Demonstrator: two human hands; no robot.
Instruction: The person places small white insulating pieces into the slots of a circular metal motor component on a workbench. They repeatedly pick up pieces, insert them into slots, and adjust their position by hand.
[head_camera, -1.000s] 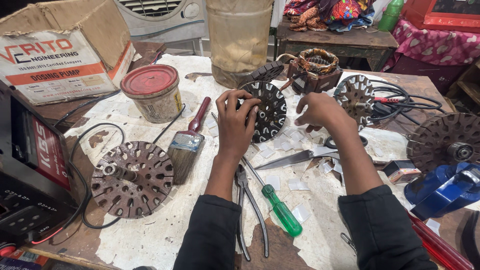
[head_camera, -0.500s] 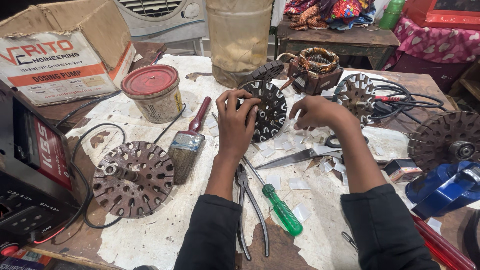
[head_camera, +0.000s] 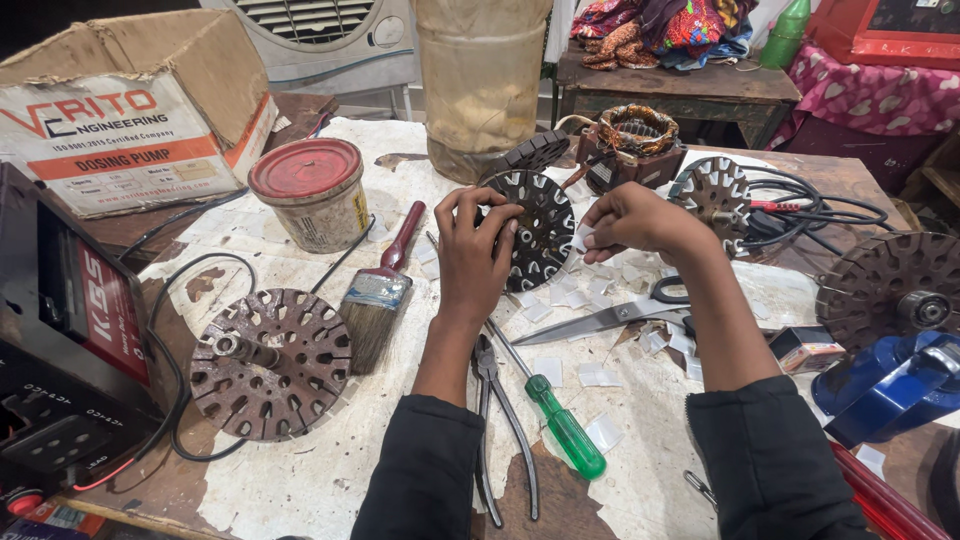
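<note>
My left hand (head_camera: 475, 245) grips the left rim of a dark slotted stator core (head_camera: 545, 228), which stands tilted on the paper-covered table (head_camera: 300, 470). My right hand (head_camera: 640, 220) hovers just right of that core with its fingertips pinched on a small white paper slip (head_camera: 592, 236). More white paper slips (head_camera: 600, 375) lie scattered under and in front of both hands. Scissors (head_camera: 620, 315) lie open below my right wrist. Pliers (head_camera: 495, 420) and a green-handled screwdriver (head_camera: 560, 425) rest between my forearms.
A rusty stator core (head_camera: 270, 362) and a paintbrush (head_camera: 378, 290) lie at the left, beside a red-lidded tin (head_camera: 312, 195). Other cores (head_camera: 715, 190) (head_camera: 895, 285) and black cables sit to the right. A cardboard box (head_camera: 130, 110), a large jar (head_camera: 480, 80) and a blue tool (head_camera: 890, 385) surround the work spot.
My right hand has drawn left toward the core and now pinches a paper slip. My left hand stays on the core's rim.
</note>
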